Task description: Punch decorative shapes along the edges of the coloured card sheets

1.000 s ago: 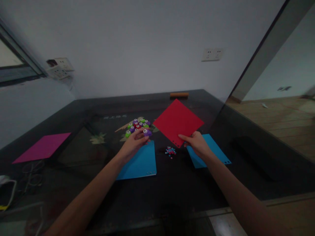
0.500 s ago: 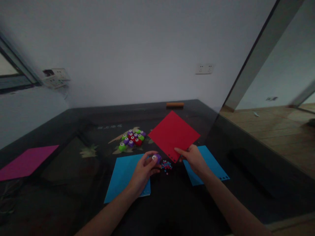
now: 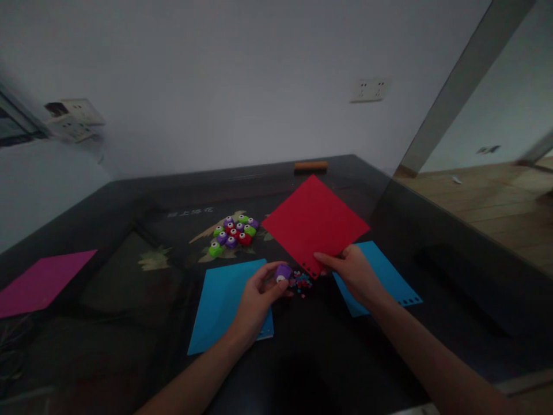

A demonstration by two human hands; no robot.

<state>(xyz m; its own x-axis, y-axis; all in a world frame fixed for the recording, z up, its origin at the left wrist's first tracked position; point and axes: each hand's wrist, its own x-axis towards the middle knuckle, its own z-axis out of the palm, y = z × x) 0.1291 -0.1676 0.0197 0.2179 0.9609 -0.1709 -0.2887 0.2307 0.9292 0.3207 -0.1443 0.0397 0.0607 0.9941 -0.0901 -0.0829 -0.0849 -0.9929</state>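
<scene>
My left hand (image 3: 263, 288) grips a small purple craft punch (image 3: 283, 272) with a white eye-like button, thumb on the button. My right hand (image 3: 352, 271) pinches a red sheet of paper (image 3: 315, 222) near its lower corner and holds it up at a slant. A short row of dark punched holes runs along the red sheet's lower edge. Between the hands lies a small heap of pink and blue paper bits (image 3: 303, 280). Below my left hand is a stack of blue paper (image 3: 227, 300). Another blue sheet (image 3: 380, 274), with holes along its near edge, lies partly under my right arm.
Several green, purple and red punches (image 3: 233, 232) stand grouped on the dark table (image 3: 302, 357). A magenta sheet (image 3: 45, 282) lies at the left. Near the wall is an orange-brown bar (image 3: 311, 165). A dark oblong thing (image 3: 466, 282) rests at the right.
The purple punch has turned in my left hand so its white button now faces down toward me. The red sheet stays in my right hand, and the camera view has tilted slightly down.
</scene>
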